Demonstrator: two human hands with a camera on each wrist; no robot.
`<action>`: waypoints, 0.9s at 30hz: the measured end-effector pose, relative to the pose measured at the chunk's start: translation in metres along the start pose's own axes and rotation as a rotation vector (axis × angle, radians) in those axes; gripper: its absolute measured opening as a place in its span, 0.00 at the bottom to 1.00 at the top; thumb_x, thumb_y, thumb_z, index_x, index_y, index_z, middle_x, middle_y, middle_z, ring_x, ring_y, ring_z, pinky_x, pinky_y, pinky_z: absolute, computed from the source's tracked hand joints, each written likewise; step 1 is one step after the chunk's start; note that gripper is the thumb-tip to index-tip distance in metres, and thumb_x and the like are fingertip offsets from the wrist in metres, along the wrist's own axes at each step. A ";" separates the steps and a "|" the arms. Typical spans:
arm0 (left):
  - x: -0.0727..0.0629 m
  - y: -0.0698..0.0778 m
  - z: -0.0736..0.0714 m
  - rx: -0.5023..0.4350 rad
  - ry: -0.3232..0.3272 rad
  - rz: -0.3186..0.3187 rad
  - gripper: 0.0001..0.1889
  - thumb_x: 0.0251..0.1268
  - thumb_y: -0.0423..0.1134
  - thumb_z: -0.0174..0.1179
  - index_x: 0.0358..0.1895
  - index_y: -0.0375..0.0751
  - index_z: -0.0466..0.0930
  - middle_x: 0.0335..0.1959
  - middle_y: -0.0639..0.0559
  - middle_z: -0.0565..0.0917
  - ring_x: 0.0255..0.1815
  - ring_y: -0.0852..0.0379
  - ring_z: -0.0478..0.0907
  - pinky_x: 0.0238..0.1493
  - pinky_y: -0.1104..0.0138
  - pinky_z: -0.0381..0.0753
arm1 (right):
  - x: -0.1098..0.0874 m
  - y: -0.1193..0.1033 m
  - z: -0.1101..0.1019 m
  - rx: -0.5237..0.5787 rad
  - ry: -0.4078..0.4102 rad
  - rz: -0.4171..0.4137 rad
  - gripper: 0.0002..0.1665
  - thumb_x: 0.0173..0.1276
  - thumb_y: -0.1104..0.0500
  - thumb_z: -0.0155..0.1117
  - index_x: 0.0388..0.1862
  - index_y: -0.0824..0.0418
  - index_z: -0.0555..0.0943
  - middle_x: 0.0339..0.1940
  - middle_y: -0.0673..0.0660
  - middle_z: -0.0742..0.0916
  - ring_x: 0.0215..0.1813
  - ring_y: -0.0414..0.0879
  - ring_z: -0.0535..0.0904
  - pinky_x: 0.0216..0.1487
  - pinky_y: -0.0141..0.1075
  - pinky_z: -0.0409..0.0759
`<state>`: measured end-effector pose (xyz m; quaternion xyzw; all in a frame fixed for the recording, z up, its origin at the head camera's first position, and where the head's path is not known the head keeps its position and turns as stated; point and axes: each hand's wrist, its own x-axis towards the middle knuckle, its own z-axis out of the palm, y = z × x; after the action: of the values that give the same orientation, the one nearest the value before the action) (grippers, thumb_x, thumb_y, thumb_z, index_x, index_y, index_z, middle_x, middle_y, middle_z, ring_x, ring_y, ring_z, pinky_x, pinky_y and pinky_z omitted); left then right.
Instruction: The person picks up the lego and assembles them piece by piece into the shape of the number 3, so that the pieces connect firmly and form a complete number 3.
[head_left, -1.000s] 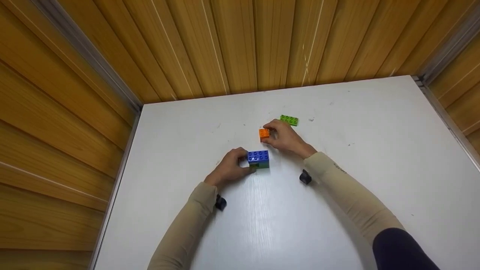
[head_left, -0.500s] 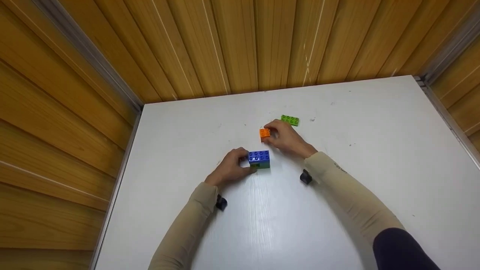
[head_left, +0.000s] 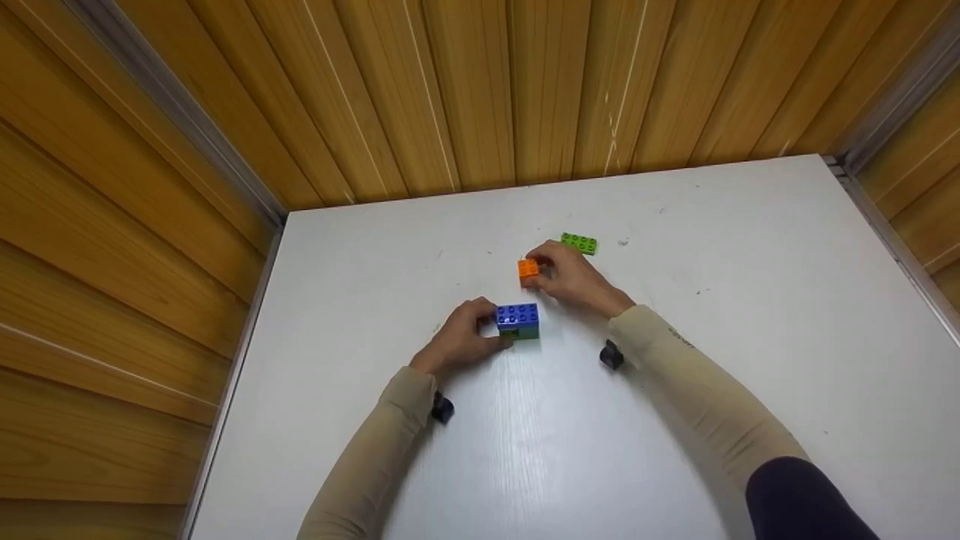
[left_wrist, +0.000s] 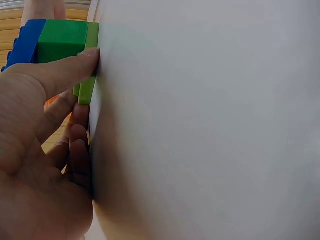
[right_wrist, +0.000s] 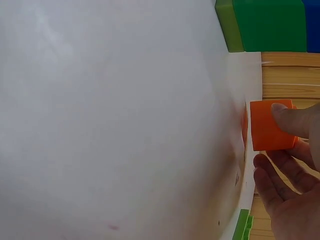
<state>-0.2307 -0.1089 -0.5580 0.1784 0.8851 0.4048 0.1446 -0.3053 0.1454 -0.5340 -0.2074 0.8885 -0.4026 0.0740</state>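
Note:
Near the middle of the white table stands a small stack of toy building bricks: a blue brick (head_left: 517, 314) on top, a green brick (left_wrist: 62, 41) below it, and a thin lime green plate (left_wrist: 86, 90) at the bottom. My left hand (head_left: 461, 337) grips this stack from its left side, thumb in front and fingers behind. Farther back, my right hand (head_left: 574, 281) pinches a small orange brick (right_wrist: 271, 125) between thumb and fingers. In the right wrist view a narrow gap shows between the orange brick and the tabletop.
A flat lime green studded brick (head_left: 579, 242) lies on the table (head_left: 735, 262) just behind my right hand. Wood-panelled walls (head_left: 480, 90) border the table at the back and sides. Dark cameras (head_left: 611, 355) sit on both wrists.

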 end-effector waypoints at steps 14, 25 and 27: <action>0.002 -0.001 0.000 -0.008 -0.002 0.018 0.17 0.64 0.42 0.77 0.55 0.50 0.88 0.47 0.57 0.82 0.50 0.54 0.72 0.58 0.60 0.73 | -0.003 -0.008 -0.010 0.056 -0.018 0.076 0.27 0.74 0.56 0.74 0.69 0.62 0.81 0.66 0.61 0.86 0.69 0.58 0.81 0.73 0.53 0.77; 0.001 -0.004 0.001 -0.018 -0.001 0.013 0.18 0.64 0.42 0.77 0.56 0.50 0.87 0.49 0.57 0.82 0.52 0.54 0.73 0.60 0.58 0.74 | -0.007 -0.012 -0.013 0.056 -0.009 0.072 0.26 0.73 0.54 0.75 0.67 0.59 0.83 0.65 0.59 0.87 0.67 0.58 0.82 0.72 0.53 0.77; 0.000 -0.004 0.002 -0.019 -0.001 0.010 0.18 0.64 0.42 0.77 0.56 0.50 0.87 0.49 0.56 0.82 0.52 0.53 0.73 0.61 0.58 0.74 | -0.009 -0.014 -0.013 0.053 -0.005 0.058 0.26 0.73 0.54 0.75 0.67 0.59 0.83 0.64 0.59 0.87 0.66 0.57 0.82 0.72 0.53 0.78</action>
<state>-0.2309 -0.1101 -0.5617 0.1819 0.8802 0.4138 0.1446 -0.2972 0.1498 -0.5156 -0.1806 0.8829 -0.4233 0.0933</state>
